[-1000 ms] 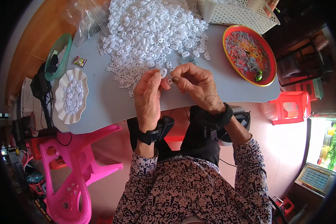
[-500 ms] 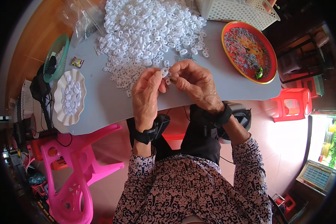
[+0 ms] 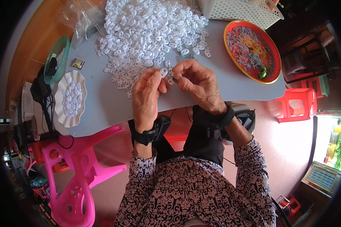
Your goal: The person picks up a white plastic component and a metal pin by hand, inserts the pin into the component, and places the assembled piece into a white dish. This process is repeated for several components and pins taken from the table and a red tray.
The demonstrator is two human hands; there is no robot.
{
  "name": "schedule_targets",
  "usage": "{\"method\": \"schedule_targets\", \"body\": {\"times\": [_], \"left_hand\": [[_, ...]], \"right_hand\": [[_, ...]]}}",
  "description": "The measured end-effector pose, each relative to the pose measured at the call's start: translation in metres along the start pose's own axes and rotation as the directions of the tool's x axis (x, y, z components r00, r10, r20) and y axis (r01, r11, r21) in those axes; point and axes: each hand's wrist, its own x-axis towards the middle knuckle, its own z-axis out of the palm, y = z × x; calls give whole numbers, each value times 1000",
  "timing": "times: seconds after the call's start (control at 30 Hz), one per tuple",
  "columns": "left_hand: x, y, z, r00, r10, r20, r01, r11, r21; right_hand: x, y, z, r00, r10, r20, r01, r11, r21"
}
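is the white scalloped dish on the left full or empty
Partly full: the white scalloped dish holds a small heap of white plastic rings in its middle, its rim bare.

My gray table (image 3: pixel 113 109) carries a heap of white plastic rings (image 3: pixel 147 30), a white scalloped dish (image 3: pixel 70 99), a red tray (image 3: pixel 252 51), a white basket (image 3: pixel 238 9) and a green basket (image 3: pixel 57 58).

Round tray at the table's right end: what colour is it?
Red with a yellow rim, seen in the head view.

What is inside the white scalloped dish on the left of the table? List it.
The white scalloped dish holds a single patch of small white rings, like those in the big pile. Its rim is bare. Whatever lies beneath those rings is covered.
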Motion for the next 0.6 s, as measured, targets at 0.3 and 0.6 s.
{"method": "schedule_targets", "body": {"times": [0.3,0.6], "left_hand": [[-1,-2,-2,998,38,55,-45,990,134],[-4,13,3,991,57,118,-103,895,433]], "right_hand": [[0,2,1,999,-45,-17,44,998,-39],[-1,-5,4,998,10,-65,-22,983,-180]]}}
